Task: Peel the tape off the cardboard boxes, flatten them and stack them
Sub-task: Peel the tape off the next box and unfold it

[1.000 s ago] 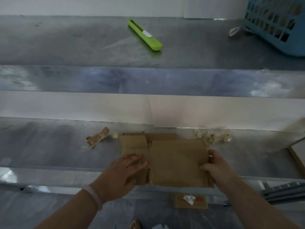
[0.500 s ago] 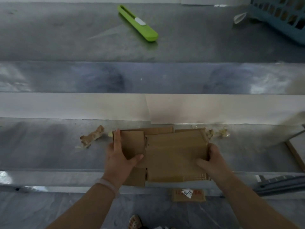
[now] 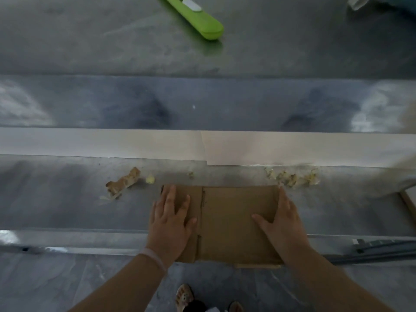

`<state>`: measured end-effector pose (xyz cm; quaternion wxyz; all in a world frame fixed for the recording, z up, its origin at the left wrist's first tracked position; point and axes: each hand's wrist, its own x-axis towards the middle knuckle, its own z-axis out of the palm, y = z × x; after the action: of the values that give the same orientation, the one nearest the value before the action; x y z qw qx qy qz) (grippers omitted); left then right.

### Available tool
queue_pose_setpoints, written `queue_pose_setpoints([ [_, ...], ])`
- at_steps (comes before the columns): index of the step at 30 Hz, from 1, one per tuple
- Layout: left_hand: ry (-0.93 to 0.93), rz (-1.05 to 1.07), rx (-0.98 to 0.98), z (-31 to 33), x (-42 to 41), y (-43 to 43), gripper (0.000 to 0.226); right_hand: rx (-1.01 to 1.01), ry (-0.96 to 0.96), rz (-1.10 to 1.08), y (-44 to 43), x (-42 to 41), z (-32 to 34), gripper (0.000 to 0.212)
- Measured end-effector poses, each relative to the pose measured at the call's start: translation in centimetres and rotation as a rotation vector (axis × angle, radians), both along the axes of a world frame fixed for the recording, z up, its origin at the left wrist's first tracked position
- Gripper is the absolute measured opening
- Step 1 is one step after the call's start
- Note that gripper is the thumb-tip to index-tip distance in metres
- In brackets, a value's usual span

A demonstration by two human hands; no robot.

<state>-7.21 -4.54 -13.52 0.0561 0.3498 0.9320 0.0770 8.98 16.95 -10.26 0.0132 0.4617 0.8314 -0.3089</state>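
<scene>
**Two hands press a flattened cardboard box onto a metal bench**

Seen from above, from the person's own head. A brown cardboard box [image 3: 236, 221], folded flat, lies on the lower level of a steel bench [image 3: 56, 206]. It sits at the bench's front, and its near edge reaches out just past the front rim.

The left hand [image 3: 171, 221] lies palm down on the box's left flap, with its fingers straight and spread apart. A pale band [image 3: 155, 258] circles that wrist. The right hand [image 3: 283, 221] lies flat along the box's right edge. Its fingers are straight and point away towards the far corner, and its thumb is stretched out to the side across the cardboard. Neither hand grips or pinches anything.

On the bench beyond the box's far left corner lies a brownish twist of peeled tape [image 3: 122, 183], close to the box but not touching it. Small pale tape scraps [image 3: 292, 177] are scattered just beyond the far right corner.

Behind and above is a higher steel shelf [image 3: 90, 41]. On it, well apart from the box, rests a bright green box cutter [image 3: 198, 19], lying at a slant.

At the bottom of the view is grey floor, with the toes of a sandalled foot [image 3: 184, 297] showing. The scene is dim and slightly blurred.
</scene>
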Motion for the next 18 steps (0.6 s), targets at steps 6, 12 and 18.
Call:
queue_pose_setpoints([
  [6, 0.002, -0.159, -0.047, -1.1, 0.6, -0.4, 0.057, 0.342, -0.181, 0.211, -1.1, 1.2, -2.9, 0.061],
  [12, 0.042, -0.179, -0.066, -1.7, 1.0, -0.6, 0.06, 0.371, -0.312, 0.342, -0.9, 1.9, -4.3, 0.081],
  [18, -0.04, -0.174, -0.044, -1.6, 0.0, -0.7, 0.065, 0.3, -0.325, 0.359, -0.5, 1.9, -3.6, 0.089],
])
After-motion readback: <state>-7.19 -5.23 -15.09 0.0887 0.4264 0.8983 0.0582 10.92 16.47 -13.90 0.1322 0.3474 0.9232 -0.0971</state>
